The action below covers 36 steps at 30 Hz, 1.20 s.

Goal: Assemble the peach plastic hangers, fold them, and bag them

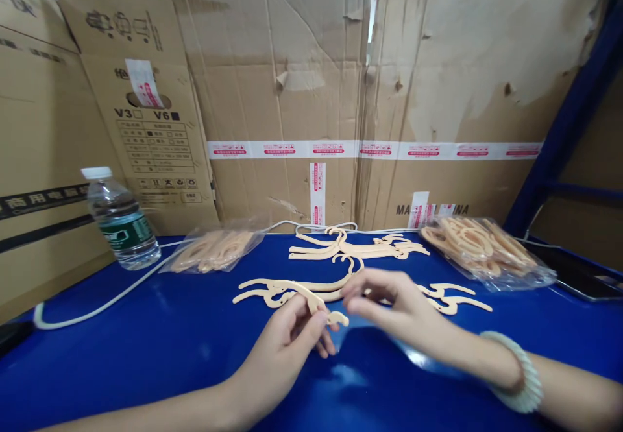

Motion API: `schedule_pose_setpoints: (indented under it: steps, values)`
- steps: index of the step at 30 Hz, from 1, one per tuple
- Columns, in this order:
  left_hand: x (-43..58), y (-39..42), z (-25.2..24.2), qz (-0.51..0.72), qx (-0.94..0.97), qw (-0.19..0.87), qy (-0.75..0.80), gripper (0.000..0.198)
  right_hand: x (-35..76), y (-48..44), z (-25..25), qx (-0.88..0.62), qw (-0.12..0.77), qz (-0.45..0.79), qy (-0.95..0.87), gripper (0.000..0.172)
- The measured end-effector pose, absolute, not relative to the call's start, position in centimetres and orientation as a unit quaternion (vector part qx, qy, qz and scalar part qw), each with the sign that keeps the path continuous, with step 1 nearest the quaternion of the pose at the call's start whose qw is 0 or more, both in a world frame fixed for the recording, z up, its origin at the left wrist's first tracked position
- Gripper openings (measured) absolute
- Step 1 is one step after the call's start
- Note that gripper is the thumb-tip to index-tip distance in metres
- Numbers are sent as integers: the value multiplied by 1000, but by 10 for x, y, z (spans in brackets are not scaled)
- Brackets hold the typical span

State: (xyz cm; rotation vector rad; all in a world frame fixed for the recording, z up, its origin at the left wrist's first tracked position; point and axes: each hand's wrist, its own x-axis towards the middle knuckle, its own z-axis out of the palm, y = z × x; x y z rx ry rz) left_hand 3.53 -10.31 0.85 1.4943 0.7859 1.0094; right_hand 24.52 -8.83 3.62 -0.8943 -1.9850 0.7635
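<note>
My left hand [292, 335] pinches a beige curved hanger piece [313, 298] between thumb and fingers; a small hooked end [338, 318] shows past the fingertips. Just right of it, my right hand [394, 302] hovers with thumb and forefinger apart, and I see nothing between them. Behind both hands lie beige folding hangers [318, 285] with their arms spread, partly covered by the right hand. Farther back is a second group of hangers [365, 249] with the arms folded to one side.
Clear plastic bags of beige hanger parts lie at the left [214, 250] and right [472, 244]. A water bottle [121, 224] stands far left. A white cable [97, 318] crosses the blue table [146, 360]. A dark phone-like slab [584, 273] lies right. Cardboard [272, 95] walls the back.
</note>
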Motion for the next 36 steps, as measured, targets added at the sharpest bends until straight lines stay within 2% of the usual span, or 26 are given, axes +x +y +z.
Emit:
schedule_pose_setpoints:
  steps: [2,3,10,14,21,27,32,36]
  values:
    - [36,-105,8,428,619,566,337,39,266,-63,40,-389,399,169,-813,24]
    - [36,-105,7,429,613,569,340,39,278,-49,40,-404,365,101,-833,24]
    - [37,-103,7,435,614,561,344,39,332,5,15,-462,286,3,-840,22]
    - [36,-103,6,433,615,561,346,34,322,11,11,-462,258,-12,-848,11]
    - [32,-100,14,440,606,549,371,27,318,13,27,-474,258,0,-842,6]
    - [21,-89,31,479,584,536,377,24,331,-14,52,-461,303,33,-833,13]
    - [6,-77,39,507,586,515,367,24,337,-44,52,-438,358,83,-820,30]
    - [-3,-73,33,531,558,525,362,29,330,-55,41,-431,386,73,-812,28]
